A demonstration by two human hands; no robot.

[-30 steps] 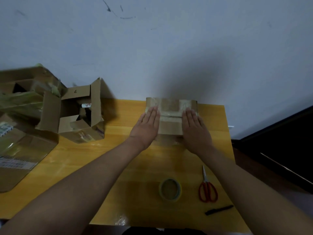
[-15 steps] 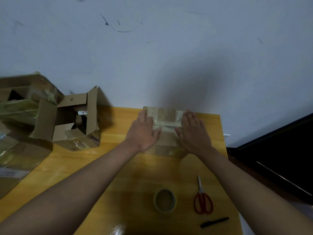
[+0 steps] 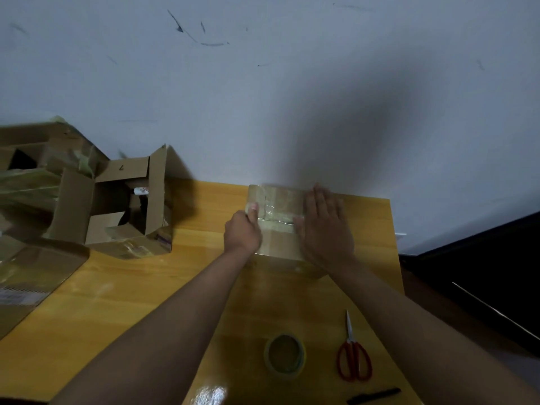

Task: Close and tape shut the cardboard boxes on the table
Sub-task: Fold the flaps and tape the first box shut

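At the left edge of the yellow wooden table (image 3: 122,302), a flat brown cardboard sheet with a white label (image 3: 26,285) is cut off by the frame, and behind it a large crumpled brown box with greenish tape (image 3: 38,171) is only partly seen and blurred. Just beside it an open brown cardboard box with raised flaps (image 3: 128,206) is placed near the wall; its contents are too dark to be made out. A free stretch of table top is left between this box and the small closed brown cardboard box with glossy clear tape on its top (image 3: 277,211), which is set at the far edge, against the white wall (image 3: 292,97). The left hand (image 3: 243,231) is curled at the left side of this box, with the thumb pressed on the taped seam; the other fingers are hidden. The right hand (image 3: 325,229) is laid flat, fingers straight, on the right part of the top. Nearer the front edge, a roll of clear tape (image 3: 285,355), red-handled scissors (image 3: 353,356) and a black pen (image 3: 374,396) are lying apart from each other.
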